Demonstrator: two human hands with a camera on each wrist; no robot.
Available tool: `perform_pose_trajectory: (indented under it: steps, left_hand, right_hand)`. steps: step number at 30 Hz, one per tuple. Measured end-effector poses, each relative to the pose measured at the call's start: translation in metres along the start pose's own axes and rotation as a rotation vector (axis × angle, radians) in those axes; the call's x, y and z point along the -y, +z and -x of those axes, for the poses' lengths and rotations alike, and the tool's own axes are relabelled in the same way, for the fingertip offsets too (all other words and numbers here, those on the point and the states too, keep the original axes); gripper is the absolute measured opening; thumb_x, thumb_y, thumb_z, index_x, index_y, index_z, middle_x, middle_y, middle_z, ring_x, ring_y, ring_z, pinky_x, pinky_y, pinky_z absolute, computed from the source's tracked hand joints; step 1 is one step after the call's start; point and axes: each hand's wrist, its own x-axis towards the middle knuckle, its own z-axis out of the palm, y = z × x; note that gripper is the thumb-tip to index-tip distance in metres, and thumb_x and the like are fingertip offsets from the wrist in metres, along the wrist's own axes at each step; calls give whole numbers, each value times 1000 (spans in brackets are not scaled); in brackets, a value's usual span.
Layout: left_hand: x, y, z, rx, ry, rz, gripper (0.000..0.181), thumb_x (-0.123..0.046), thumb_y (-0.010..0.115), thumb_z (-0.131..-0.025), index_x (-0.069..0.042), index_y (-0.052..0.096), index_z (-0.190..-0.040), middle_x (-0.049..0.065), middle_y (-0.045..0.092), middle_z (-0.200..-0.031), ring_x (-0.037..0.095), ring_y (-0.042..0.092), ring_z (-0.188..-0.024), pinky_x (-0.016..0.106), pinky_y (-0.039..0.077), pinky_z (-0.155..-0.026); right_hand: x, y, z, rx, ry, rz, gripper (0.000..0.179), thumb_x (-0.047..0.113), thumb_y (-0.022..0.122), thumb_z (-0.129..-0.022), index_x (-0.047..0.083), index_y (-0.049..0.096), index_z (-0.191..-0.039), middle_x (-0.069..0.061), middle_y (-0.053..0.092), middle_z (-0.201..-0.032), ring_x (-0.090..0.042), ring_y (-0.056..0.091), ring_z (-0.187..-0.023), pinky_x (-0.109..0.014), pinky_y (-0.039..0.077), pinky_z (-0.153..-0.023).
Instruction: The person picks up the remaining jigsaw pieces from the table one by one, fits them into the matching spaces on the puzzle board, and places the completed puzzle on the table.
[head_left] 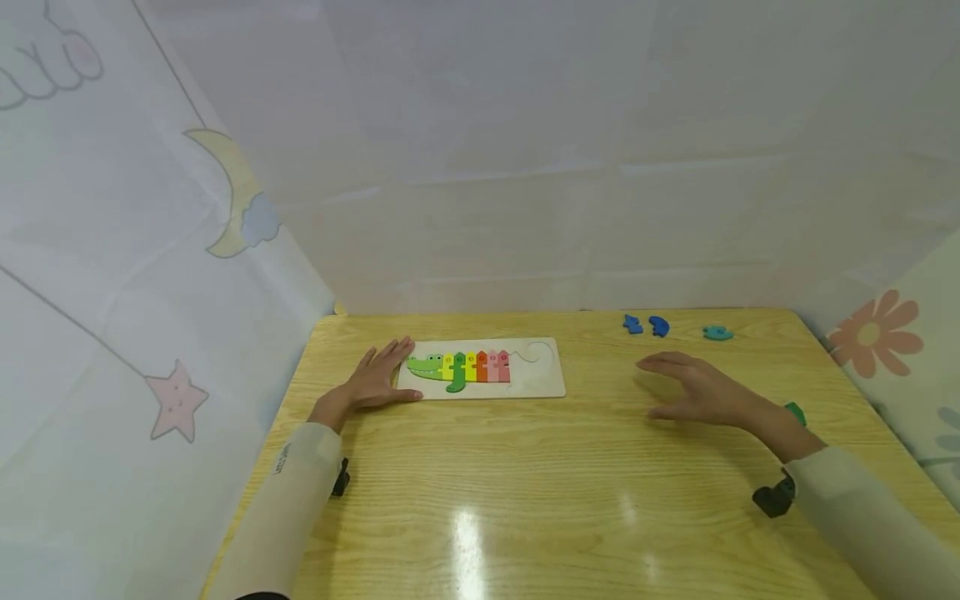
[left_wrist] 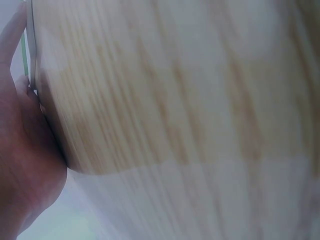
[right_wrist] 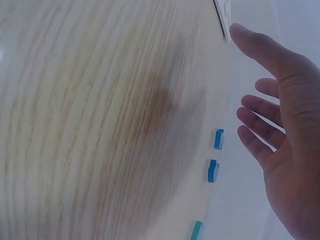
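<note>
Pale sleeves (head_left: 281,508) (head_left: 862,517), outstretched hands (head_left: 375,379) (head_left: 701,392), crocodile puzzle (head_left: 480,367)

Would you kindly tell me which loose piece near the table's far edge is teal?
The rightmost piece; the other two, further left, are blue.

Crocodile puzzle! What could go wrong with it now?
The board might slide if the left hand, touching its left end, pushes. The green piece, partly hidden behind the right wrist, could get knocked or forgotten. The two blue pieces lie close together, so the wrong one might get grabbed.
</note>
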Motion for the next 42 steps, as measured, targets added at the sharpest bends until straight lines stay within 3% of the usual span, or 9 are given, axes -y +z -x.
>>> perform_pose_trajectory:
  steps: [10, 15, 23, 30, 42]
  left_hand:
    - [-5, -3, 1, 14, -4, -7, 120, -79, 66, -88, -11, 13, -172, 11, 8, -179, 36, 4, -165, 65, -3, -128]
    - [-16, -10, 4, 29, -21, -10, 115, -68, 70, -91, -8, 14, -171, 12, 8, -179, 37, 4, -164, 65, -3, -128]
    - [-20, -13, 5, 26, -32, -16, 111, -58, 75, -92, -7, 15, -171, 13, 9, -178, 37, 5, -164, 65, -2, -128]
    - [-12, -8, 4, 18, -17, -6, 115, -70, 69, -91, -9, 13, -171, 11, 8, -179, 36, 3, -165, 64, -4, -128]
    - [-20, -12, 7, 3, -3, 7, 117, -71, 70, -90, -4, 17, -170, 17, 11, -177, 41, 7, -163, 67, -1, -127]
  right_hand:
    - [-2, -9, 13, -9, 20, -10, 81, 37, 91, -85, -4, 59, -146, -24, 59, -145, -48, 57, -129, -64, 55, -93]
    - [-6, -14, 20, -11, 48, 1, 82, 38, 92, -84, -1, 58, -148, -23, 58, -147, -48, 56, -130, -66, 54, -93]
    - [-12, -21, 30, -19, 55, 7, 82, 36, 93, -82, -2, 59, -147, -26, 58, -146, -50, 55, -129, -69, 54, -91]
    - [-17, -26, 39, -26, 67, 19, 81, 35, 93, -83, -3, 60, -145, -25, 58, -145, -48, 56, -128, -67, 54, -90]
    - [-22, -36, 54, -55, 40, 85, 83, 33, 97, -76, -1, 62, -143, -22, 61, -143, -43, 58, -125, -62, 55, -87]
